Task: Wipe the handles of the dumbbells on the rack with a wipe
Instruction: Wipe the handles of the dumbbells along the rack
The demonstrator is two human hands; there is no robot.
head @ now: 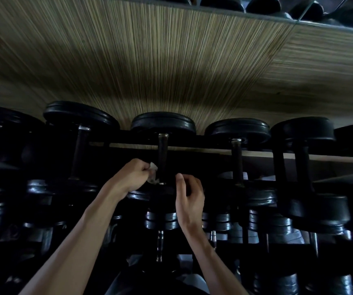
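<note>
A row of black dumbbells lies on the top tier of a dark rack (192, 145). The middle dumbbell (162, 123) has a dark handle (162, 152) running toward me. My left hand (134, 177) is closed on a crumpled white wipe (152, 173), pressed against the left side of that handle near its lower end. Just right of the same handle my right hand (187, 196) hovers with fingers loosely curled, holding nothing. The handle's lower end is partly hidden behind my hands.
More dumbbells flank the middle one, such as one on the left (80, 116) and one on the right (237, 128). Lower tiers hold smaller chrome-handled dumbbells (160, 245). A striped wood-grain wall (171, 60) rises behind, with a mirror edge (256, 9) above.
</note>
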